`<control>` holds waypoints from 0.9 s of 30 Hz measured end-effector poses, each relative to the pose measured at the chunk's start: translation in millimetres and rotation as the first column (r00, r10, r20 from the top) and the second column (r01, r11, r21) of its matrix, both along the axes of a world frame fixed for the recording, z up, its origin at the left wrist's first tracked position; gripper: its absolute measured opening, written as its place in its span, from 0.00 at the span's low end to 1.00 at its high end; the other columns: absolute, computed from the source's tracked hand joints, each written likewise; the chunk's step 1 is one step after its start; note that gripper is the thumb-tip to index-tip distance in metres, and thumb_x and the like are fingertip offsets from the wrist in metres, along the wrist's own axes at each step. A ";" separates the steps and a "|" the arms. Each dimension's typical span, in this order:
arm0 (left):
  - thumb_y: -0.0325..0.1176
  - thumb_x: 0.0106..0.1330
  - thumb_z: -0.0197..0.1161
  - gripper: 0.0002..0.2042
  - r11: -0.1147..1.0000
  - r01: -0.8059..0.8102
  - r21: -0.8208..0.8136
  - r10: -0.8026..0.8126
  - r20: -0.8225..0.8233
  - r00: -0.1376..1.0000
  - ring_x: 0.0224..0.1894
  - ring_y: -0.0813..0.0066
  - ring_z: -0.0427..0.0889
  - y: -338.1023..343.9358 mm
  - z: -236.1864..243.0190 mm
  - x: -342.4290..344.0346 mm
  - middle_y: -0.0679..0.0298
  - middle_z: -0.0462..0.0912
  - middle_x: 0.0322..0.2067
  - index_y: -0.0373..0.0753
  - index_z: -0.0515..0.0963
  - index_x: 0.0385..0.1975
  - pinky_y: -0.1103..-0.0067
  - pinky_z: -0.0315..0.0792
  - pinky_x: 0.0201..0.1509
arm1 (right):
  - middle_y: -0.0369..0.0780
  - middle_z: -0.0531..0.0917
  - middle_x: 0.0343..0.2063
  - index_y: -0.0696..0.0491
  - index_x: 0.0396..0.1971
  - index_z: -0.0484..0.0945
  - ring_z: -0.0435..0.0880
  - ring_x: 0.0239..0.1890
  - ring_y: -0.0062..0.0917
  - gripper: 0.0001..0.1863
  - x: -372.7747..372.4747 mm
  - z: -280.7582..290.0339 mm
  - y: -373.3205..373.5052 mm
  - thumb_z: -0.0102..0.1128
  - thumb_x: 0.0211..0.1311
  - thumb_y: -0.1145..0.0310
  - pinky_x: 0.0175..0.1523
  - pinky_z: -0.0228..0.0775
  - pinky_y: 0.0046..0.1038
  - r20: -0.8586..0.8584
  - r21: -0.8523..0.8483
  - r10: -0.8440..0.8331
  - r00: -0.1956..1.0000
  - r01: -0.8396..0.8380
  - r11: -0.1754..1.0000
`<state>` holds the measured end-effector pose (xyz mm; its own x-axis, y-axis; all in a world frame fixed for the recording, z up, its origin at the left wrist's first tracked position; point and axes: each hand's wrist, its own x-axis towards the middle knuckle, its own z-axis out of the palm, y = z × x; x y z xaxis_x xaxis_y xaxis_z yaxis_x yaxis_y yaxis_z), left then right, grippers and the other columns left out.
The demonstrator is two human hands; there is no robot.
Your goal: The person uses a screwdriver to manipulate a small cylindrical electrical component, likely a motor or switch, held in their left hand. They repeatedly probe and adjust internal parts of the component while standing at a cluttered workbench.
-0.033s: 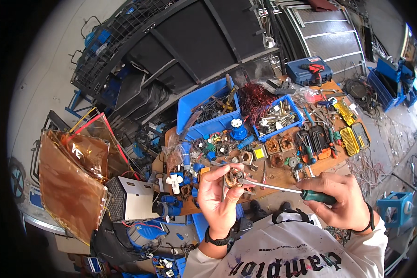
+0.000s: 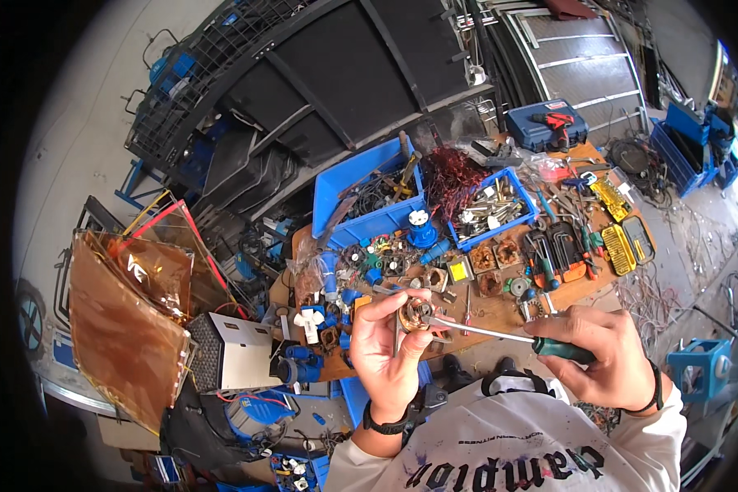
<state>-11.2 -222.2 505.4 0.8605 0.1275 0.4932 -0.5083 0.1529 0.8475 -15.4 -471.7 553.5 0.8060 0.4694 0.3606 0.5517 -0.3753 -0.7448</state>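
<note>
In my head view, the left hand [image 2: 388, 340] pinches a small round copper-coloured component [image 2: 414, 315] between thumb and fingertips. The right hand [image 2: 605, 351] has its fingers closed around the green handle of a screwdriver [image 2: 562, 350]; the tip meets the component's right side. The left fingers partly obscure my view of the component. Beyond lie a cluttered wooden workbench [image 2: 512, 307] and a blue crate of metal parts [image 2: 535, 215]. Left fingers point upward; the right hand reaches leftward.
</note>
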 end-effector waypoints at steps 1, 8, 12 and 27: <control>0.31 0.60 0.64 0.20 1.000 -0.003 0.008 0.003 0.011 1.000 0.36 0.59 0.83 -0.5 -0.6 0.4 0.48 0.75 0.45 0.35 0.66 0.50 0.65 0.82 0.38 | 0.36 0.77 0.21 0.50 0.47 0.78 0.78 0.19 0.28 0.23 -1.9 3.4 0.3 0.65 0.45 0.77 0.23 0.71 0.27 0.024 -0.031 -0.022 0.999 0.023 0.999; 0.23 0.59 0.64 0.20 0.991 -0.062 0.119 0.051 0.092 0.994 0.36 0.59 0.83 -5.1 -6.2 4.7 0.47 0.74 0.47 0.34 0.66 0.50 0.69 0.80 0.41 | 0.35 0.77 0.22 0.49 0.45 0.78 0.78 0.18 0.28 0.23 -8.5 19.1 2.7 0.65 0.43 0.76 0.21 0.72 0.29 0.152 -0.186 -0.075 0.986 0.103 0.977; 0.25 0.59 0.64 0.20 0.997 -0.016 0.081 0.013 0.040 0.999 0.36 0.60 0.83 -3.7 -3.5 3.2 0.47 0.75 0.46 0.34 0.66 0.50 0.69 0.80 0.40 | 0.37 0.79 0.23 0.50 0.44 0.78 0.81 0.21 0.31 0.21 -6.7 17.3 3.7 0.64 0.46 0.75 0.23 0.74 0.30 0.066 -0.132 -0.043 0.997 0.051 0.990; 0.35 0.60 0.66 0.23 0.997 -0.001 -0.074 -0.003 -0.052 0.999 0.34 0.59 0.83 -2.4 -5.8 0.4 0.48 0.76 0.44 0.34 0.66 0.51 0.67 0.82 0.37 | 0.39 0.82 0.26 0.52 0.43 0.79 0.82 0.24 0.30 0.17 10.2 -21.8 7.4 0.64 0.50 0.75 0.30 0.73 0.27 -0.154 0.182 0.105 0.982 -0.076 0.980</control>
